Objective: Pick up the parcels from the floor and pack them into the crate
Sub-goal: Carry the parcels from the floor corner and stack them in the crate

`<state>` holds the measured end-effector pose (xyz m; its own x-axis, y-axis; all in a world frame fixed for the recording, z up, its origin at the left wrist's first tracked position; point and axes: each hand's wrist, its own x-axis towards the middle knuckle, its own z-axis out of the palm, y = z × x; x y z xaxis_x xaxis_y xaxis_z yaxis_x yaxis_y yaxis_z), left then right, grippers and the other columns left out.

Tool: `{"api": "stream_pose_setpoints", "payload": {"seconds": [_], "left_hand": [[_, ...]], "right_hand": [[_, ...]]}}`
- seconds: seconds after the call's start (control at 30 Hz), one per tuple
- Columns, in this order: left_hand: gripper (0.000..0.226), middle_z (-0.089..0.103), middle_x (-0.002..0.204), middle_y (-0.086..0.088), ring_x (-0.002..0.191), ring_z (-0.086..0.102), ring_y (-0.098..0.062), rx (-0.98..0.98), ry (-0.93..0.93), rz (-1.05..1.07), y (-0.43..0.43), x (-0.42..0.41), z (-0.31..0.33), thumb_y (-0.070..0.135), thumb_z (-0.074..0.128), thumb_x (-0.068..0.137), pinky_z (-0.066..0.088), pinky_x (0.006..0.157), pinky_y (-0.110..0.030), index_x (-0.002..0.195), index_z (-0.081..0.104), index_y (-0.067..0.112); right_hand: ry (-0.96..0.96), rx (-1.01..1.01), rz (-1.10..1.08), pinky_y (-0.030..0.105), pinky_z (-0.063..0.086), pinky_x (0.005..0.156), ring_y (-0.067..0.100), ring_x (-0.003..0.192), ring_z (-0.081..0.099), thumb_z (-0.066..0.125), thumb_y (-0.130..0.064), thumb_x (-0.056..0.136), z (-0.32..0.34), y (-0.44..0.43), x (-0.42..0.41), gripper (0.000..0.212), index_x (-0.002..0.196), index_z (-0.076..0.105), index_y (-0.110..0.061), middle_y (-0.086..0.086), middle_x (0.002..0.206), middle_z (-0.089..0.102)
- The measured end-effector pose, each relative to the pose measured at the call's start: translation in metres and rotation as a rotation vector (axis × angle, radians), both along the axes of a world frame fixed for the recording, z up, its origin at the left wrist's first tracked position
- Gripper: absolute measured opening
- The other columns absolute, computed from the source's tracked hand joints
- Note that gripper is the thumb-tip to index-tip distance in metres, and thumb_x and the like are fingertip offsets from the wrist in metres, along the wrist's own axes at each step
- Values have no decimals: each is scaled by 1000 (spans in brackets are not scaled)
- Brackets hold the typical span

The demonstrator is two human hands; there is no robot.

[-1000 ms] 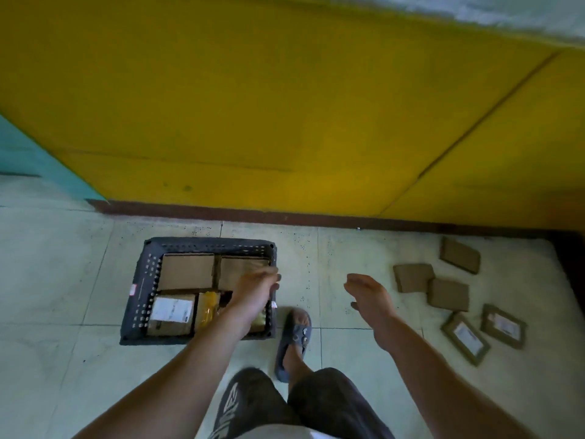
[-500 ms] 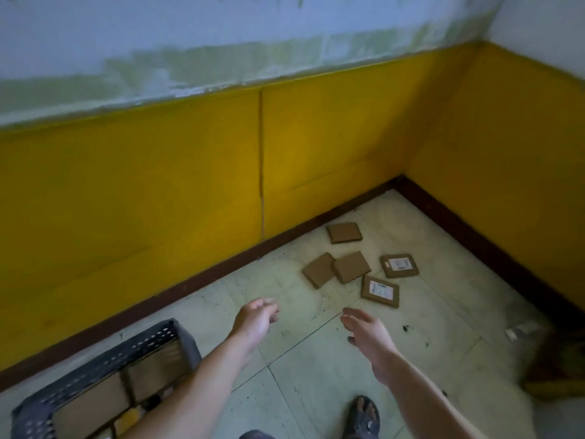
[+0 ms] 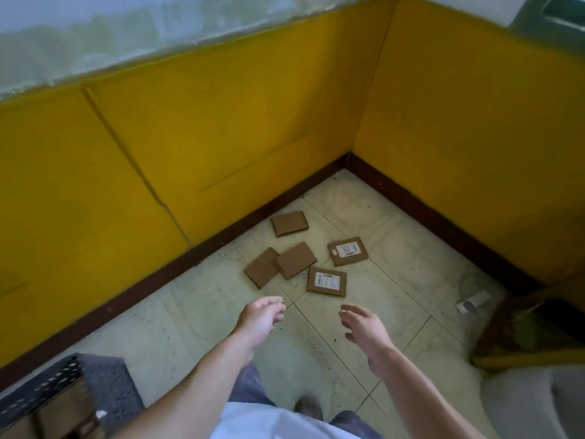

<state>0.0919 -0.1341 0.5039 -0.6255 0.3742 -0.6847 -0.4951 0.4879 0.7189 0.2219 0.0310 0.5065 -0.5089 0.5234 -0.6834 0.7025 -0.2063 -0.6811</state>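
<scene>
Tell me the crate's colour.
Dark grey crate, with perforated walls, seen in the head view.

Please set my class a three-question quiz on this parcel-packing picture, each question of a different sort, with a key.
1. How many parcels lie on the floor?
2. True or false: the left hand and right hand hold nothing.
3. The crate sits: A) at the person's left; B) among the parcels; C) in the wall corner.
Key: 1 five; 2 true; 3 A.
</scene>
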Motion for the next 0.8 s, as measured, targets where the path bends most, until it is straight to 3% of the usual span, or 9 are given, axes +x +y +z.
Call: {"api": "stream_pose_setpoints", "payload": {"seconds": [0.2,0.33,0.57,0.7,0.8], "left_hand": [[16,69,105,0,102,63,-16,-63,-48,6,78,-23,-30,16,54,94,48,86,-29,97,64,27],[18,68,104,-1,102,63,-17,-89,-96,13,130,-51,-58,14,53,95,47,84,-28,108,64,21],[18,70,103,2,101,64,-15,-236,-186,-47,215,-108,-114,21,56,93,50,96,-37,107,66,24],[22,69,108,1,102,63,-13,-244,-224,-50,256,-134,-151,20,54,94,49,91,-30,113,64,23],[19,69,110,1,102,63,-13,-282,-254,-30,277,-143,-189,20,52,95,46,101,-37,109,63,25]], "right_hand": [[-50,-86,-34,33,45,100,20,118,54,49,-19,98,-23,84,-22,35,133,53,-15,5,133,56],[-110,-97,-86,34,45,101,20,117,55,51,-20,97,-43,136,-45,35,132,54,-15,7,132,57],[-234,-153,-133,35,47,100,18,111,57,51,-15,97,-84,230,-93,30,126,58,-13,4,120,61],[-312,-172,-85,37,49,98,20,105,60,55,-17,94,-127,274,-123,30,123,61,-13,5,117,64],[-386,-178,-23,41,49,99,24,106,62,59,-21,91,-169,295,-136,31,122,62,-16,9,120,65]]}}
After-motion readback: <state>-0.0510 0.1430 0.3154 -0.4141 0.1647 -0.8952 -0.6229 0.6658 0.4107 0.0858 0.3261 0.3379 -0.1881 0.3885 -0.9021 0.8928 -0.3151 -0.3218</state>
